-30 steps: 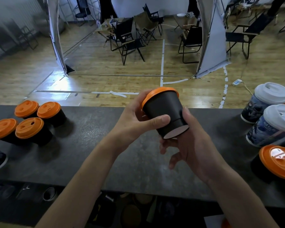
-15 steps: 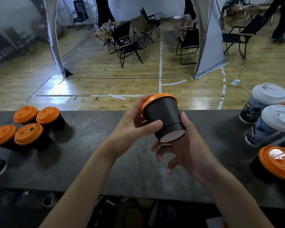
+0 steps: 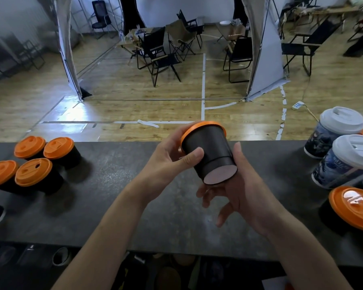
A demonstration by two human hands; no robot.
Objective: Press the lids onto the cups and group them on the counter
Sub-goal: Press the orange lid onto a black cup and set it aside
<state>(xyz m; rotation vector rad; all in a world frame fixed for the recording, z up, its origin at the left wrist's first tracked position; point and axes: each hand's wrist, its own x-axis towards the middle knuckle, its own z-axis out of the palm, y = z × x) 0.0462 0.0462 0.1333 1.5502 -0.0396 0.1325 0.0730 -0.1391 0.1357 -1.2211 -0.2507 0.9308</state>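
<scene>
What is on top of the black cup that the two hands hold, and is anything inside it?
An orange lid sits on the tilted black cup, held by the left hand and right hand. The lid and wall hide the inside.

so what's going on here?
A person holds a black cup, orange lid on, tilted above the counter. The left hand grips it near the lid; the right hand supports its base end. At the left sit four lidded cups, grouped; white-lidded cups and another orange-lidded one stand at the right.
</scene>
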